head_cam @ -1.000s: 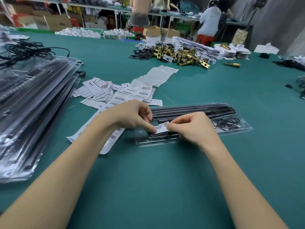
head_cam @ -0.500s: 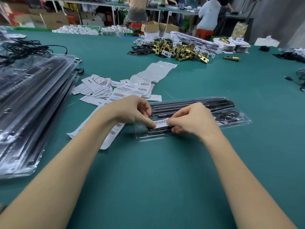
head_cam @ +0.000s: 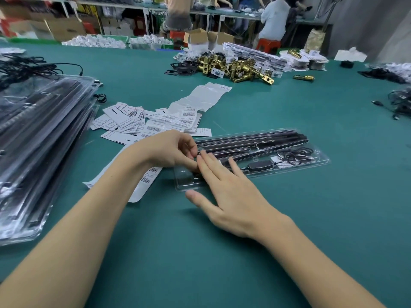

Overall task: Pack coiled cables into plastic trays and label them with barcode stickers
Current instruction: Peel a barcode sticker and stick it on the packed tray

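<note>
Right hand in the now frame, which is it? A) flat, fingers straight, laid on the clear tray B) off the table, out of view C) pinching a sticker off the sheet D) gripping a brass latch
A: the right hand lies with its fingers straight and spread over the near end of the clear tray, holding nothing, while the left hand is curled beside its fingertips.

Green table (head_cam: 244, 252) carries tray (head_cam: 289, 156), labels (head_cam: 155, 123), stacked packs (head_cam: 40, 141).

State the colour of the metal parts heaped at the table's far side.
Shiny gold, like brass; the parts show best in the head view.
</note>
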Demonstrator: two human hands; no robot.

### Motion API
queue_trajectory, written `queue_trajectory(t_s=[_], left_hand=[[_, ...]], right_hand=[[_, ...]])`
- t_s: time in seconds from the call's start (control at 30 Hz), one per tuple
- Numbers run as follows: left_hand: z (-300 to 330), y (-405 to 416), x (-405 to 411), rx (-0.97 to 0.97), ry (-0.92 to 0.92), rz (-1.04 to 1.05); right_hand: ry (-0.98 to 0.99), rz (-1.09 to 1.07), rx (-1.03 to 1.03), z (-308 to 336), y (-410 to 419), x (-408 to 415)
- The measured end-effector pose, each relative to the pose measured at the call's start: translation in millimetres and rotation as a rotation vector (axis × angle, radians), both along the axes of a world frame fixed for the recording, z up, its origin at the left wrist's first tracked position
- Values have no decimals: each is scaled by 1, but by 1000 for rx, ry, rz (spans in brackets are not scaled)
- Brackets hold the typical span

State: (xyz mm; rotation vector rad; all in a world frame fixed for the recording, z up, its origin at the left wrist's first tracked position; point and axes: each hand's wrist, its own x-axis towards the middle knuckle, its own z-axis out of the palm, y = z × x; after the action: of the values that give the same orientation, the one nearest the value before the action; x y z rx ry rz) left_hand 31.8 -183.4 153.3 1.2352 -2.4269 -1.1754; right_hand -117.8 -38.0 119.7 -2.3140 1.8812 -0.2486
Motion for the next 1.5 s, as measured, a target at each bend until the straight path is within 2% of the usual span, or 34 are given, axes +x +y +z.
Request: queue_trajectory(t_s=[0.33, 0.43, 0.6, 0.7, 0.77, 0.87, 0.97, 1.03, 1.1, 1.23, 1.4, 1.43, 1.5], left_hand=[[4, -2, 6, 23, -51, -17], [5, -1, 6, 23, -73, -23], [12, 2, 8, -22, -140, -49], [13, 7, -1, -75, -165, 8], [12, 10, -6, -132, -184, 16], [16, 6, 3, -122, -167, 20], [19, -8, 17, -285, -17, 198], [12, -16, 17, -480, 61, 257], [-1, -23, 15, -556, 11, 218], [-21, -40, 24, -423, -219, 182], [-14, -62, 7, -560, -420, 351], [-14, -65, -2, -630, -407, 371], [-20, -66, -18, -764, -232, 358]], right_hand=[[109, -20, -73, 3, -1, -23], [10, -76, -141, 4, -3, -34], [-210, -340, -218, 5, -5, -61], [-203, -185, -278, 2, -11, -43], [-153, -101, -240, -2, -18, -32], [-90, -149, -43, 2, -32, -41], [-76, -149, 159, 17, -45, -56], [-114, -164, 152, 18, -49, -57], [-134, -179, 114, 13, -50, -57], [-160, -230, 48, 6, -46, -77], [-342, -293, -65, 3, -57, -108], [-358, -308, -82, 3, -62, -110], [-353, -337, -100, 5, -74, -113]])
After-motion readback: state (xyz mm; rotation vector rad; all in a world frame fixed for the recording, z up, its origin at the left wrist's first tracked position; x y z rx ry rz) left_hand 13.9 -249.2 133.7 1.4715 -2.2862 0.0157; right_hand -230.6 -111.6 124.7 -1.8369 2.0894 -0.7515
